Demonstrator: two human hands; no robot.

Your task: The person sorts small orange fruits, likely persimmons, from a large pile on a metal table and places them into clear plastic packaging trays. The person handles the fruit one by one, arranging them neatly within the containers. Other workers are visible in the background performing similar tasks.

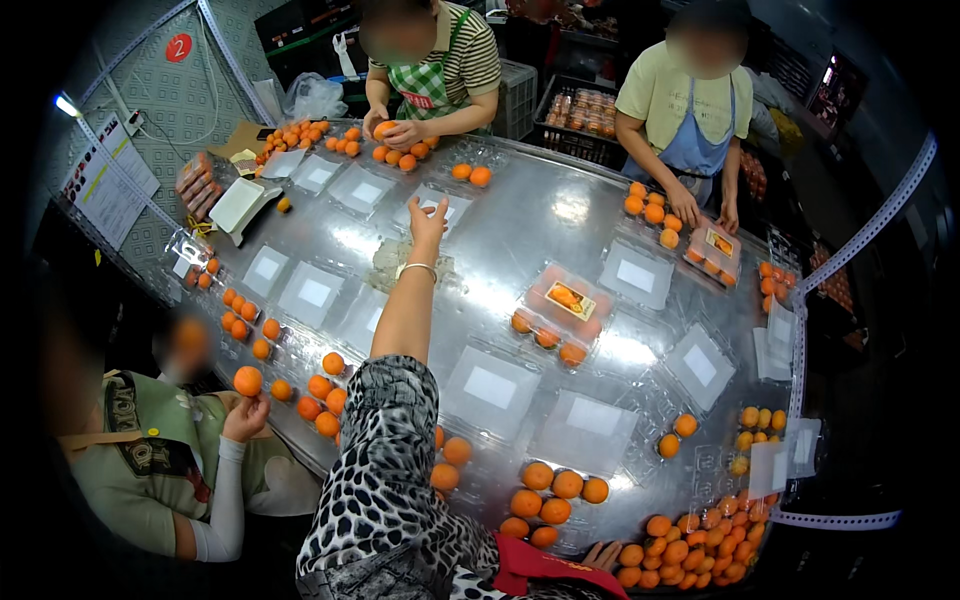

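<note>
My left arm, in a leopard-print sleeve with a bangle at the wrist, stretches far across the metal table [517,225]. My left hand [429,219] is empty, fingers apart, above an open clear plastic clamshell [450,196] at the far side. By the near edge my right hand [602,556] rests flat beside a heap of oranges [694,551], partly hidden by my red apron [551,566]. Before me, a clamshell of oranges [555,495] stands open under its lid with a white pad [589,427]. A closed, labelled clamshell [562,311] sits mid-table.
Across the table, one person [442,67] handles an orange [384,130]; another [686,112] touches a closed clamshell [714,251]. At left, a seated person [187,457] lifts an orange [247,381]. A white scale [244,206] stands far left. Perforated metal posts [870,214] rise at right.
</note>
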